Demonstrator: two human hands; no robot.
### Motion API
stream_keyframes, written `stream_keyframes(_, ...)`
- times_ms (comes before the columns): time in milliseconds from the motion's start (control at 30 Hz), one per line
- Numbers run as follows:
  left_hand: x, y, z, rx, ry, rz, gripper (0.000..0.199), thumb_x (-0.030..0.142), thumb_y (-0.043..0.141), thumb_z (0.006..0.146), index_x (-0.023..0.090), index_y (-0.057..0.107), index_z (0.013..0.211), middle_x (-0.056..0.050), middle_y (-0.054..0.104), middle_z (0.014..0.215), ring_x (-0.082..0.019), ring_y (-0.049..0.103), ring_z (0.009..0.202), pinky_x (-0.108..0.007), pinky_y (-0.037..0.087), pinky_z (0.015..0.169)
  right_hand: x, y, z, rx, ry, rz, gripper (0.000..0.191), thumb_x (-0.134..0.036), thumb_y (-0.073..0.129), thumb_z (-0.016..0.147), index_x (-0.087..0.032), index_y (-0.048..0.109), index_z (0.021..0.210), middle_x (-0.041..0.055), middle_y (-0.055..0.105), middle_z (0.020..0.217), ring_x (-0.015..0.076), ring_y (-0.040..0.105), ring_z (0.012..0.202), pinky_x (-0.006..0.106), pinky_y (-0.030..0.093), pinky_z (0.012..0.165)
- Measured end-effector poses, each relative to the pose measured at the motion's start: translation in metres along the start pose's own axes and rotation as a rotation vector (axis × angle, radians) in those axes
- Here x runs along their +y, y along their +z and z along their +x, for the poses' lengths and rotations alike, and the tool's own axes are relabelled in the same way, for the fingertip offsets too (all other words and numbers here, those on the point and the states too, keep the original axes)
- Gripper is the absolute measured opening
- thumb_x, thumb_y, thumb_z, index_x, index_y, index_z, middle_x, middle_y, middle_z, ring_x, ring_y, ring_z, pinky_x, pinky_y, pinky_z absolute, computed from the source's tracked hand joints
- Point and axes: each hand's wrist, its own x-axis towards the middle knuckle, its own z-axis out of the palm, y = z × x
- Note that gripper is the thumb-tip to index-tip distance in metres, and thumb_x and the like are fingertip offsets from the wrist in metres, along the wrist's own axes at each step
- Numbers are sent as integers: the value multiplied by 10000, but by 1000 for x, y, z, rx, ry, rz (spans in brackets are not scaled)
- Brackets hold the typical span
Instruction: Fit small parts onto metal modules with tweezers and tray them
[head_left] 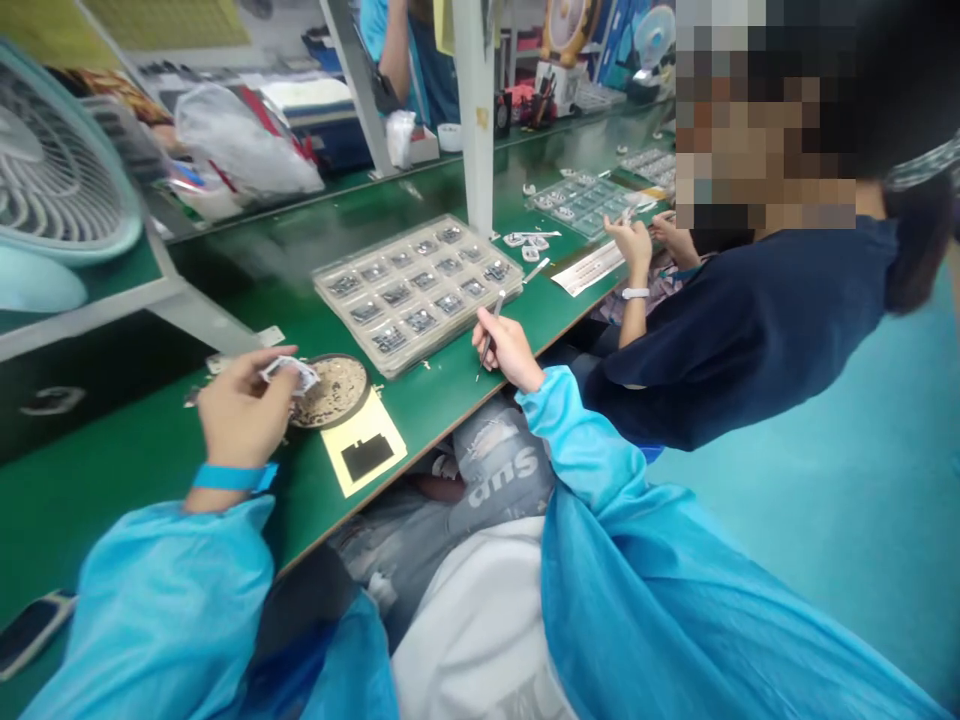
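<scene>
Pinched in the fingers of my left hand [244,410] is a small white part [291,373], its details too small to make out. Just beyond it lies a round dish [337,392] with a tan, speckled surface. My right hand [510,350] is closed around tweezers [493,328], tips pointing down near the table's front edge. Between the hands, a yellow card [381,418] with a black cut-out shape lies by the dish. Farther back is a stacked clear tray [420,285], its compartments filled with small dark parts.
A co-worker [720,320] sits close on my right, hands over another tray [581,205]. White parts [531,245] lie on the green table [420,405]. A metal post [478,120] rises behind the tray. A fan [60,170] stands at the left, and a phone-like device [34,630] lies lower left.
</scene>
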Motion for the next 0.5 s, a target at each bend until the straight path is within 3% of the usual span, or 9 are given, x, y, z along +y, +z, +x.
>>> stream_keyframes(200,12,-5,-7,-56,-106,-146,342,258,733,812,169,749,1141,32,731,875,-104,625,709,-214,510,660,0,1,-5,-41,-9,-33,640,-797,563,835,-174,600,697,-23,572,466,75,458,319,204,367,330)
stream_keyframes(367,9,-9,-3,-18,-180,-358,384,314,715,826,153,699,1174,-36,742,866,-127,660,663,-219,509,570,2,2,-7,-166,-40,-61,418,-558,775,814,-178,636,920,7,747,757,56,501,376,200,438,404)
stream_keyframes(500,13,-12,-9,-239,-217,-412,348,351,765,800,144,732,1078,-74,757,889,-184,705,745,-266,564,632,4,23,-20,-361,16,-183,308,-407,844,784,-148,724,899,35,742,775,88,603,521,190,480,466)
